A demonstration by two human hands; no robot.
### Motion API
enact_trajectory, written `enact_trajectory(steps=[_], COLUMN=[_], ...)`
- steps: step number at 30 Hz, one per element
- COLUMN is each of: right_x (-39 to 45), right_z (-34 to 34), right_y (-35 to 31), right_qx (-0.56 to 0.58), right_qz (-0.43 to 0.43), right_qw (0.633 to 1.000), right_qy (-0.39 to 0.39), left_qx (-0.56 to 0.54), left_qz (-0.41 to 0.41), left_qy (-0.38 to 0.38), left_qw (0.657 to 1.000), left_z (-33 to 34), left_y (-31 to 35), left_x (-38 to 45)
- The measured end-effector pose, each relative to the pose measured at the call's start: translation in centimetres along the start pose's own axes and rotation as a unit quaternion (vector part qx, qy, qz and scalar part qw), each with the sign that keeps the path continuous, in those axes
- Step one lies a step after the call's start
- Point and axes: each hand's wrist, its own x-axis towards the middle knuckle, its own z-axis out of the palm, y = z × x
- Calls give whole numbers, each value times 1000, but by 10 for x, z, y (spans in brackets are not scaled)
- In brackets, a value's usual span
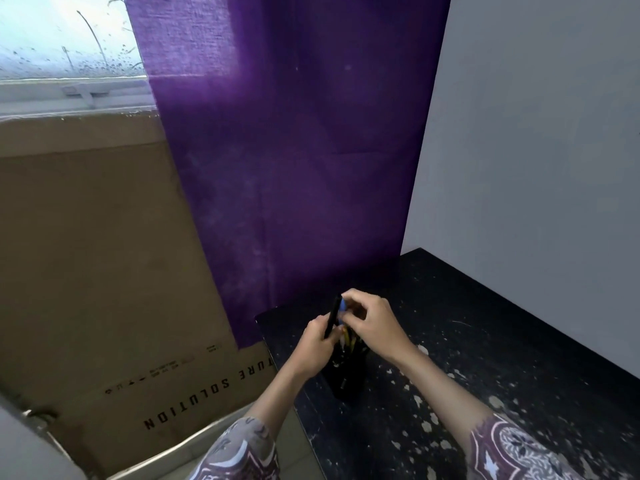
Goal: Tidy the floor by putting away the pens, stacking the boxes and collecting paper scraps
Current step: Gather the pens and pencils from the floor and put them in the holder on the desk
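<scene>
The slim black pen [334, 315] stands almost upright over the mouth of the dark cylindrical pen holder [344, 377], its lower end at the rim — I judge it is held this way so it can slide straight down among the other pens. The left hand [317, 344] has its fingers curled round the lower part of this pen and also stays close against the holder's rim, probably to keep the holder steady. The right hand [369, 320], at about 2 o'clock from the holder, pinches something with a small blue tip [343, 306] beside the top of the black pen; whether it is a second pen or a cap I cannot tell. Yellow pencil-like sticks [348, 337] already show inside the holder, so the pens part of the task seems well advanced.

The holder stands on a black speckled stone shelf [485, 358], near its left edge — a place off the floor, which fits the tidying. At 12 o'clock from the holder hangs a purple cloth curtain [294, 150], reaching down to the shelf. At 9 o'clock a large brown cardboard sheet with printed letters [97, 254] leans under the window with rain drops [52, 39]. At 3 o'clock is the plain grey wall [536, 133]. No boxes to stack and no paper scraps are visible here.
</scene>
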Motion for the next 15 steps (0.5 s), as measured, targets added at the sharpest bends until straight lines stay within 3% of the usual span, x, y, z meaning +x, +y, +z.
enact_trajectory(steps=[7, 12, 15], right_x=[2, 3, 3], right_z=[-9, 7, 12], right_y=[11, 34, 39], right_qx=[-125, -245, -214], right_qz=[14, 75, 109], right_qw=[992, 960, 964], right_qy=[4, -117, -112], left_qx=[4, -40, -58], left_qz=[-9, -19, -24], left_qy=[17, 42, 35], left_qw=[1000, 998, 997], left_z=[-5, -6, -5], left_y=[2, 3, 6], left_x=[2, 4, 3])
